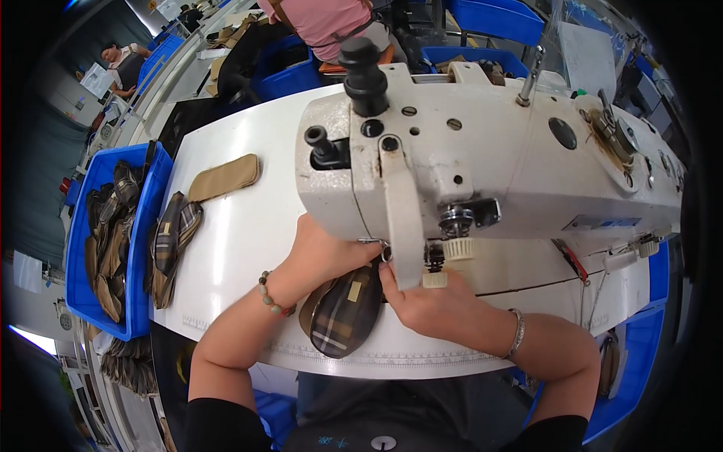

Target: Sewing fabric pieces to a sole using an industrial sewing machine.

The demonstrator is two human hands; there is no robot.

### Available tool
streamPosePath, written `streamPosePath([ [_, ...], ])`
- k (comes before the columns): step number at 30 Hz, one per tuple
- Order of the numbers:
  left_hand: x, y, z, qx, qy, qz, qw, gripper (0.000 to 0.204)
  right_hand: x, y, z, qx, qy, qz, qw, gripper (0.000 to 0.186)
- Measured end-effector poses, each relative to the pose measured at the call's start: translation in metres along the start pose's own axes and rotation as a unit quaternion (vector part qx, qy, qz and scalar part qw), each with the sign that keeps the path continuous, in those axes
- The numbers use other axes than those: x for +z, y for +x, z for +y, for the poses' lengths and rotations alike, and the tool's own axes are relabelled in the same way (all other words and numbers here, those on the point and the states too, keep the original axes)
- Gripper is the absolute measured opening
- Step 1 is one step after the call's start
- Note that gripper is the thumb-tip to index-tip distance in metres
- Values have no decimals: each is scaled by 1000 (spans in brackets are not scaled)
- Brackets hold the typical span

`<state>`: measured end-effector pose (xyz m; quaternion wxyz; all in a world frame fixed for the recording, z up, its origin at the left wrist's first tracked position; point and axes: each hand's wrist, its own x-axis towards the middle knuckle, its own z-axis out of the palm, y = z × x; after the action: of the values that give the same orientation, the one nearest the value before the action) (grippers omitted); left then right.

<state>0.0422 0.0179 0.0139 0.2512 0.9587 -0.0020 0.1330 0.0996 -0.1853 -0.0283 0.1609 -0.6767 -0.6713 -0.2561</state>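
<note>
- Left hand (320, 252): back upward, thumb (363, 255) stretched toward the right hand (433, 305), other fingers partly hidden.
- Right hand: slightly nearer the body (339, 410), one digit (389, 282) angled toward the left thumb, its other fingers partly out of sight.
- Left forearm (239, 320) and right forearm (557, 343): bare, slanting inward up to the hands, elbows (590, 369) bent and wider apart than the hands.
</note>
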Motion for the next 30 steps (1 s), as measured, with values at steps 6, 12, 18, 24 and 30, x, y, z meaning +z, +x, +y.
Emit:
streamPosePath([
  [6, 1, -2, 3, -32, -26, -6, 999, 44, 2, -6, 0, 29, 6, -22, 999, 30],
  [12, 6, -2, -9, -9, -17, -1, 1000, 45, -6, -7, 0, 14, 53, -71, 996, 12],
  [18, 12, -2, -22, 0, -33, -3, 999, 35, -8, -4, -10, -58, 233, 28, 970, 20],
  [24, 1, -7, -4, -75, 25, -50, 996, 30, -7, -3, -22, -59, 55, -67, 994, 17],
  [30, -21, -45, 32, 134, 162, -77, 975, 44, -19, -2, -26, -61, 20, -85, 994, 22],
])
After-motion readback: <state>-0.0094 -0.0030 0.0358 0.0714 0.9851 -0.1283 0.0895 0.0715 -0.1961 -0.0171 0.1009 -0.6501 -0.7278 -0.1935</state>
